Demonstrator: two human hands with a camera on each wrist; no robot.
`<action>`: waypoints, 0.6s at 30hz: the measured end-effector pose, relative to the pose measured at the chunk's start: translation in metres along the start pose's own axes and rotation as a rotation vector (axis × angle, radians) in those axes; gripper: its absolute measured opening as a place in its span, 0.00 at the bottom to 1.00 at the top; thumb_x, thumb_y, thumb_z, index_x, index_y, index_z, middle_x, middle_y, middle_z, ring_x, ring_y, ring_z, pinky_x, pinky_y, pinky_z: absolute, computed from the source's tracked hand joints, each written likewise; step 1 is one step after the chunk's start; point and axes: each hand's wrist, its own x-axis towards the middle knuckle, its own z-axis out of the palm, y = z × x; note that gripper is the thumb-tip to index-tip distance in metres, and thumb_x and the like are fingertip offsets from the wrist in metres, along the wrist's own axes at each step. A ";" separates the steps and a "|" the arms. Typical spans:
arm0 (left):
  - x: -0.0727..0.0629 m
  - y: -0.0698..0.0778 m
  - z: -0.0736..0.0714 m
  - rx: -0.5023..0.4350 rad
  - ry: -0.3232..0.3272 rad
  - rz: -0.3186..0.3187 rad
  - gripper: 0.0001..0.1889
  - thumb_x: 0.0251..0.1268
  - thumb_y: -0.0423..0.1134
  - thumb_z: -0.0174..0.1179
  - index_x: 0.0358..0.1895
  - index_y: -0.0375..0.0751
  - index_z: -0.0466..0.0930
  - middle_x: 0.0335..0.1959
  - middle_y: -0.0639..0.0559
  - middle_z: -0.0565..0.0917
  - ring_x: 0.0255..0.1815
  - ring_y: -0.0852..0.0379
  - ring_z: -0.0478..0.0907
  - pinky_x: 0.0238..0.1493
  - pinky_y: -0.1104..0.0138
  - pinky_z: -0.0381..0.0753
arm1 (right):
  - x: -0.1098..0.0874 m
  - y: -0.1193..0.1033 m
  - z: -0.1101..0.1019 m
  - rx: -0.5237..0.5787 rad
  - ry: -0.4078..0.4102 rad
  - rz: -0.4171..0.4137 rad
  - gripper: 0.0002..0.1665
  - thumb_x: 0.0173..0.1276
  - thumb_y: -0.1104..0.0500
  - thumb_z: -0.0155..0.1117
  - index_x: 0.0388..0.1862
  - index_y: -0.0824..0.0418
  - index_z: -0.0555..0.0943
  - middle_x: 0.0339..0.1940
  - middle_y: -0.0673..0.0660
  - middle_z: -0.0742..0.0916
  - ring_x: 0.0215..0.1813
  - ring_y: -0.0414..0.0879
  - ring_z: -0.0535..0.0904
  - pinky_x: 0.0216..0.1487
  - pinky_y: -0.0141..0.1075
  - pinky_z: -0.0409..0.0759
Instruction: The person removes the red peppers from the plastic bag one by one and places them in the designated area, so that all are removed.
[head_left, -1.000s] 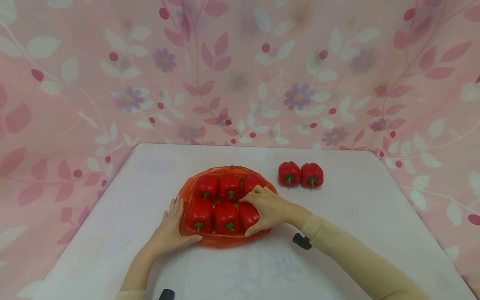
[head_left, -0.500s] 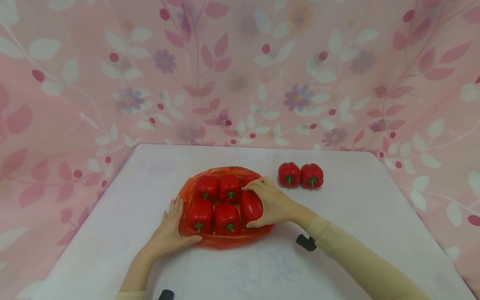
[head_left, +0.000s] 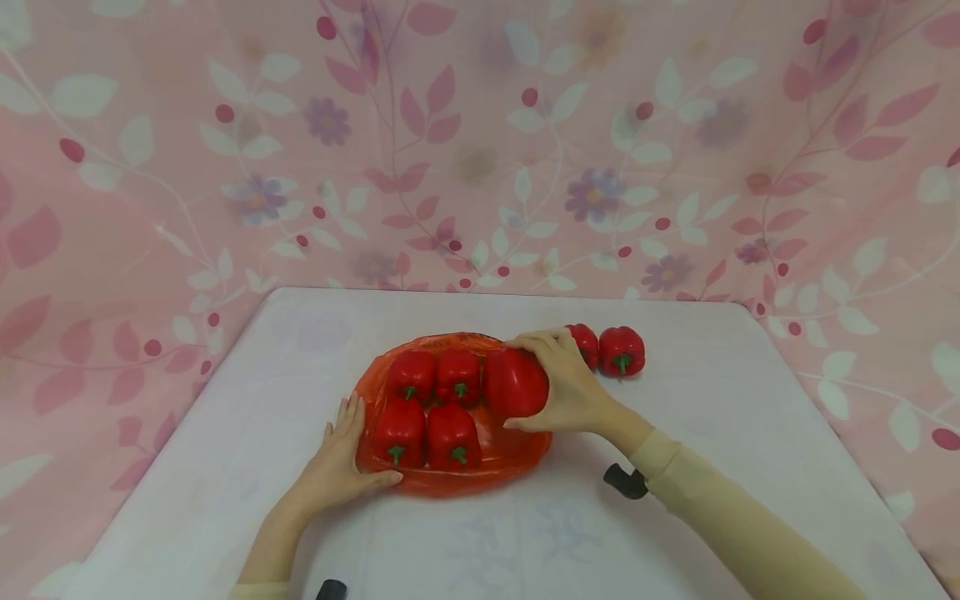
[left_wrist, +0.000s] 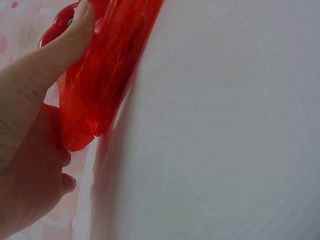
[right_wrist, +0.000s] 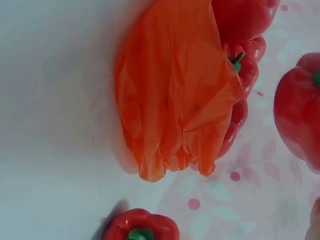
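Note:
In the head view my right hand [head_left: 566,383] grips a red bell pepper [head_left: 516,383] above the right end of an orange plastic bag [head_left: 502,448]. The right wrist view shows this bell pepper [right_wrist: 300,112] at its right edge, with a bit of the hand below it. Several red bell peppers [head_left: 453,435] with green stems sit in two rows in the bag's open mouth. My left hand [left_wrist: 32,95] rests against the bag's left end, thumb along the near rim and fingers spread on the outer side. The held pepper hides the bag's back right corner.
Two more red bell peppers, one of them whole in view [head_left: 622,351], stand at the back right of the white table [head_left: 697,500], behind the right hand. A pink floral curtain [head_left: 480,150] hangs beyond the table's back edge.
My right hand has lifted the bell pepper out of the bag's front right spot and moved it up and back, baring the orange plastic there. The left hand stays in place.

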 end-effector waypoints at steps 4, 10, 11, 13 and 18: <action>0.000 0.000 0.000 -0.001 0.000 0.003 0.68 0.41 0.63 0.73 0.74 0.25 0.40 0.77 0.32 0.39 0.76 0.35 0.31 0.69 0.36 0.35 | -0.001 0.001 -0.003 0.002 0.075 -0.023 0.56 0.34 0.43 0.84 0.63 0.58 0.68 0.61 0.53 0.75 0.60 0.50 0.63 0.49 0.47 0.78; 0.001 -0.001 0.001 -0.008 -0.002 0.004 0.67 0.42 0.63 0.73 0.74 0.25 0.40 0.77 0.32 0.39 0.76 0.36 0.30 0.69 0.37 0.35 | -0.004 0.004 -0.012 -0.013 0.135 -0.034 0.57 0.34 0.44 0.84 0.64 0.58 0.68 0.61 0.54 0.75 0.61 0.53 0.63 0.50 0.50 0.75; 0.000 -0.001 0.001 -0.007 -0.002 0.004 0.67 0.42 0.63 0.73 0.74 0.25 0.40 0.77 0.33 0.39 0.76 0.36 0.30 0.69 0.37 0.35 | -0.004 0.004 -0.014 -0.015 0.139 -0.032 0.57 0.34 0.44 0.84 0.64 0.58 0.68 0.61 0.54 0.75 0.61 0.53 0.63 0.50 0.50 0.76; 0.000 0.000 0.001 -0.005 -0.001 0.003 0.67 0.42 0.63 0.73 0.74 0.25 0.40 0.77 0.33 0.39 0.76 0.36 0.30 0.69 0.37 0.35 | -0.006 0.006 -0.017 -0.024 0.148 -0.031 0.57 0.34 0.44 0.84 0.64 0.59 0.68 0.61 0.54 0.75 0.61 0.53 0.62 0.49 0.50 0.77; 0.000 0.001 0.000 -0.003 -0.001 0.001 0.67 0.42 0.63 0.73 0.74 0.25 0.40 0.77 0.33 0.39 0.76 0.36 0.31 0.69 0.37 0.35 | -0.011 0.009 -0.027 -0.048 0.169 -0.039 0.58 0.32 0.46 0.85 0.63 0.61 0.69 0.62 0.56 0.75 0.62 0.54 0.62 0.49 0.50 0.77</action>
